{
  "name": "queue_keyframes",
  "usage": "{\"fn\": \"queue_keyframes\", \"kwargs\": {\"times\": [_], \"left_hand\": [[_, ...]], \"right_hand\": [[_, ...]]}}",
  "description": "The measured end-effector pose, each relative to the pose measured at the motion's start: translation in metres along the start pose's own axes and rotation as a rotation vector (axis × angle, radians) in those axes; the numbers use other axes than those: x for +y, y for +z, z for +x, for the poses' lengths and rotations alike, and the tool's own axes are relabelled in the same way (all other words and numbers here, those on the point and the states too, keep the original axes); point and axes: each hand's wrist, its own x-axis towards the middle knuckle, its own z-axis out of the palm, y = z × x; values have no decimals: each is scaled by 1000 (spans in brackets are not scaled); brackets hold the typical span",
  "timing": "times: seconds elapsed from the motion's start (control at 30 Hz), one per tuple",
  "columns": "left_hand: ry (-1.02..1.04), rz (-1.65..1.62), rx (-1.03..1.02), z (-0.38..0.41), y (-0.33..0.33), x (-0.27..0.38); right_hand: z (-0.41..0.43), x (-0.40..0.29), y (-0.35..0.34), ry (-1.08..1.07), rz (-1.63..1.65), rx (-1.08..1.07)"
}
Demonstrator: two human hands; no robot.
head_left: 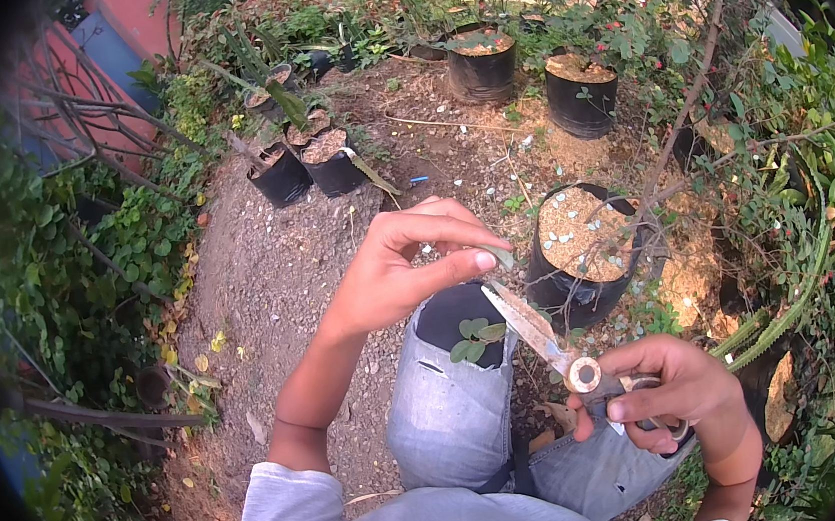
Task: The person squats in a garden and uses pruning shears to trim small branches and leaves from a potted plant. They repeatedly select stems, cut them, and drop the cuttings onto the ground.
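Observation:
Between the thumb and fingers of my left hand (417, 260) is a small green leaf (501, 255). My right hand (675, 390) grips a pair of worn, rust-stained scissors (537, 328) by the handles. Their blades point up and left, with the tips just below the leaf. A leafy green sprig (476, 339) shows over the dark knee patch of my jeans (450, 408). Just beyond the scissors stands a black grow bag (571, 294), its pale sawdust-like filling (584, 233) dotted with small fallen leaves.
Two more filled black grow bags (484, 73) (583, 105) stand farther back. Small potted succulents (333, 165) are at the back left. A bare thin branch (695, 90) crosses the right side, near a spiny cactus stem (794, 330). Dense vines (107, 245) line the left.

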Motion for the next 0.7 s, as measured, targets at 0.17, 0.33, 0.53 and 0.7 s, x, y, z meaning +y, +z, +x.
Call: {"fn": "queue_keyframes", "kwargs": {"times": [0.17,0.33,0.53,0.7], "left_hand": [[44,7,4,1,-2,0],[13,-17,-2,-2,-4,0],[32,41,-3,0,-3,6],[161,92,-35,-3,-4,5]], "right_hand": [[-7,1,1,-22,-1,3],[-9,2,6,-71,-14,120],[-16,-5,-5,8,7,120],[-15,-13,-10,-39,-3,77]]}}
